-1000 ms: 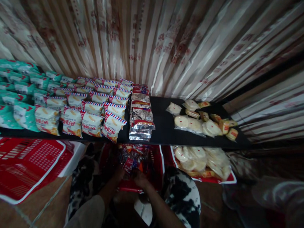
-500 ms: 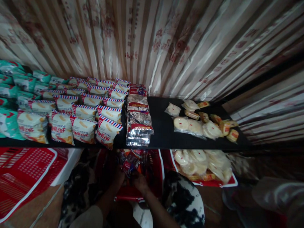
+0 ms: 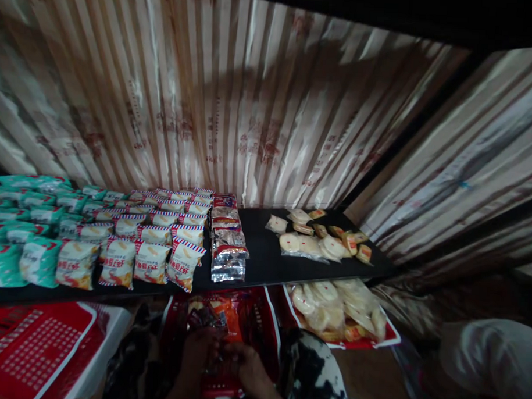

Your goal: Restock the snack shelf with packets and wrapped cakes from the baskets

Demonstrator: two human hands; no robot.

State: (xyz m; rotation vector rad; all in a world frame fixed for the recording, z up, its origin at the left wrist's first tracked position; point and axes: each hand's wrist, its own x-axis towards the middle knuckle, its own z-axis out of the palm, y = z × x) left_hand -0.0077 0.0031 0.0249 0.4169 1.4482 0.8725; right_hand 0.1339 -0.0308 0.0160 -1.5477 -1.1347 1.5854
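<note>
At the left, a red basket [image 3: 38,343] of perforated plastic lies below the front edge of the black shelf [image 3: 264,263], beside a white box-like thing [image 3: 115,325]. Above it, on the shelf's left end, plump teal bags [image 3: 39,261] stand in rows, then cream bags [image 3: 151,262] with striped, crimped tops; facing forward in files, they seem set so that each front can be read. Next comes a column of flat, shiny foil packets [image 3: 229,242], overlapping from back edge to front edge, probably because they are too thin to stand alone. Below them, in the middle basket [image 3: 265,327], lie glossy dark packets [image 3: 201,315] and an orange packet [image 3: 229,320], with the left hand [image 3: 198,348] and the right hand [image 3: 248,359] close together over its near part, fingers curled inward; it is too dark to tell how far they are closed or whether they grip a packet. Towards the shelf's right end, pale round discs [image 3: 299,244] in clear film and small yellowish packs [image 3: 363,253] lie loosely, the discs flat as their shape suits; under the front edge, the right basket [image 3: 398,339] carries more wrinkled clear bags [image 3: 332,306], heaped up to its rim
</note>
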